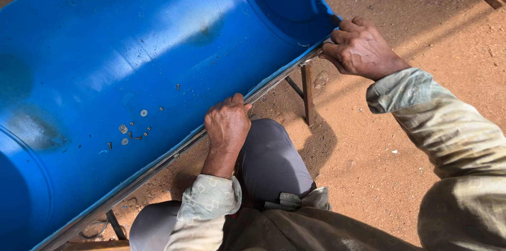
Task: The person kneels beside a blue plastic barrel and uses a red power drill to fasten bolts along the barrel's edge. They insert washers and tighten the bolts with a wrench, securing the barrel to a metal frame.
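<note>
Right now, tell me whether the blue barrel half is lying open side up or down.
Open side up: the blue barrel half shows its hollow inside, with loose washers lying in it.

Hidden and cropped parts of the half-barrel scene.

The blue half-barrel (132,61) runs out of the picture at the top and left, so its full length is unseen. The fingertips of the left hand (227,122) and right hand (358,46) curl over the barrel's near edge, and whatever they pinch is concealed. The small washers and screws (132,129) inside are too small to identify. The metal frame's leg (308,93) is partly hidden beneath the rim.
</note>
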A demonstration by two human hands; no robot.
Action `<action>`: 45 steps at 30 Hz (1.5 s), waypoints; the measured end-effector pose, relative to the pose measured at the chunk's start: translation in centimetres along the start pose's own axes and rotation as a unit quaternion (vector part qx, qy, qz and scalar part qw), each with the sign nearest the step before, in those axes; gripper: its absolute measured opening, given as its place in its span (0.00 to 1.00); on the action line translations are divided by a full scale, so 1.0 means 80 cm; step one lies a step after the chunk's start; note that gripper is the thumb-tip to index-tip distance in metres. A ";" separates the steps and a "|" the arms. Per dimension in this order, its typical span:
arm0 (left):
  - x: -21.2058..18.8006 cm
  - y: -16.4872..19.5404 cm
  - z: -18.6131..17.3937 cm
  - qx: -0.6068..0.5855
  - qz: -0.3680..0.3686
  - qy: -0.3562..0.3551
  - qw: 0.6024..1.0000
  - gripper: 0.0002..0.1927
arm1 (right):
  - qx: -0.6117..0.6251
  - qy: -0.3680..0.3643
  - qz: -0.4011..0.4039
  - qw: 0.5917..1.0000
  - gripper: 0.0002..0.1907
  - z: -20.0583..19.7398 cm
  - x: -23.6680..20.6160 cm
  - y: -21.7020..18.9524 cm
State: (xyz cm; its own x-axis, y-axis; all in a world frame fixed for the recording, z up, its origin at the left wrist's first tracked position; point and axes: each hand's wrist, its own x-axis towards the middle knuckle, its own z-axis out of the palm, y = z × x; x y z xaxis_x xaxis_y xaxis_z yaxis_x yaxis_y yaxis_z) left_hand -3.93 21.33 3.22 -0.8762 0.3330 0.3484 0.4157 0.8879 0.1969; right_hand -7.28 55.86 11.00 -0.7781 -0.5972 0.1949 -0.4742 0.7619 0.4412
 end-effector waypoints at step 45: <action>0.000 -0.001 0.003 0.011 0.000 0.001 1.000 0.13 | 0.106 0.202 0.247 0.942 0.29 0.229 -0.043 -0.074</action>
State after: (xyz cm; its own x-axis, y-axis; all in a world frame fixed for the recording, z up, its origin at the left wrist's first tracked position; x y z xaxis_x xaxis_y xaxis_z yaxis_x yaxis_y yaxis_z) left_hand -4.01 21.31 3.01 -0.8753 0.3324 0.3512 0.4108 0.8943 0.1775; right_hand -9.34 57.97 -8.34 -0.7257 -0.1708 0.6665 -0.1998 0.9793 0.0335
